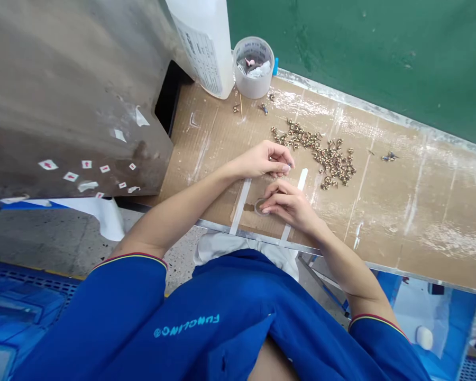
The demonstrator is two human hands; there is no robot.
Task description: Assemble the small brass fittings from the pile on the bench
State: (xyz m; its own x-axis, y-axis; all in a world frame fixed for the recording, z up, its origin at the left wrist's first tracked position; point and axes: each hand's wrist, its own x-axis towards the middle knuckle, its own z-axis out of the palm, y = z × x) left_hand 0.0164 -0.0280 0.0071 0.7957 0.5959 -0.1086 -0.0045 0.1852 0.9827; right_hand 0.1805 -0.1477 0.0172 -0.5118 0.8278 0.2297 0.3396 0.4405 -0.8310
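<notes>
My left hand (267,159) hovers over the cardboard-covered bench (404,206) with its fingers pinched together on something too small to make out. Just below it, my right hand (287,203) rests on the cardboard, fingertips pressed on a small round metal ring (258,206) that lies between two white tape strips (240,203). A heap of small brass fittings (321,153) lies right of the left hand, a short way beyond both hands.
A grey metal machine housing (71,95) stands at the left. A white plastic bottle (206,45) and a clear round cup (254,66) of scraps stand at the back. A few stray fittings (388,156) lie further right. Green floor lies beyond the bench.
</notes>
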